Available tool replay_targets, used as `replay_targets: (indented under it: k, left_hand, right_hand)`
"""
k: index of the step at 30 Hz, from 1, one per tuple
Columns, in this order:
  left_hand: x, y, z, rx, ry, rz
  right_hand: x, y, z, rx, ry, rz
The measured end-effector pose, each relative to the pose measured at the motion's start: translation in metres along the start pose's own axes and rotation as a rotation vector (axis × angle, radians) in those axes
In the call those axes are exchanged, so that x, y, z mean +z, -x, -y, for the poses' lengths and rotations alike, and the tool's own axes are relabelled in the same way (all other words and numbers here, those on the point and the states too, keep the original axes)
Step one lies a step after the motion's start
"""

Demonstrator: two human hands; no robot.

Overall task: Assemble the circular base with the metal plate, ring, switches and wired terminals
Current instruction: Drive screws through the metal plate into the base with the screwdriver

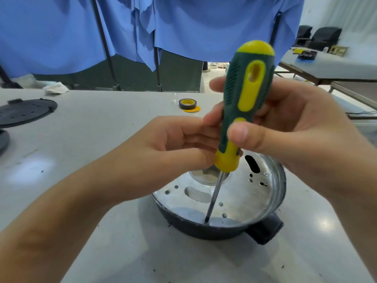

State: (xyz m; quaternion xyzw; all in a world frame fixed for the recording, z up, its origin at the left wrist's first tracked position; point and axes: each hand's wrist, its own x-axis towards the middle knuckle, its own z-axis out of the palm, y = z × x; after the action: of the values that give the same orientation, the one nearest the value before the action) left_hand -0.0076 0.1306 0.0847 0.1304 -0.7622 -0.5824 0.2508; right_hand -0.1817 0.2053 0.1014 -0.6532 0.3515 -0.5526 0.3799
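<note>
Gripping the green-and-yellow screwdriver (pixel 242 111) by its handle, the right hand (pixel 295 127) holds it tilted, tip down on the metal plate (pixel 240 195) near its front rim. The plate sits inside the dark circular base (pixel 204 229) on the white table (pixel 102 160). The left hand (pixel 179 144), fingers curled, pinches the screwdriver's lower handle. A tape roll (pixel 187 104) lies behind; a black disc (pixel 24 111) lies far left.
</note>
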Motion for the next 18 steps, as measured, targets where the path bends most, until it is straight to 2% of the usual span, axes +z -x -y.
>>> replay_targets:
  k: [4, 7, 12, 15, 18]
  left_hand:
    - [0.005, 0.001, -0.002, -0.013, -0.109, -0.015]
    - [0.01, 0.0, -0.001, -0.023, -0.137, -0.122]
    - [0.017, 0.0, 0.0, 0.032, -0.117, -0.229]
    - [0.017, 0.0, -0.001, 0.045, -0.134, -0.192]
    - [0.013, 0.0, -0.002, 0.042, -0.088, -0.102]
  right_hand:
    - [0.006, -0.002, -0.002, -0.086, 0.169, -0.12]
    - [0.011, -0.003, -0.008, -0.136, 0.299, -0.287]
    - [0.018, -0.002, -0.013, -0.164, 0.321, -0.422]
    - [0.016, -0.001, -0.013, -0.097, 0.292, -0.361]
    - [0.003, 0.001, -0.009, 0.025, 0.165, -0.062]
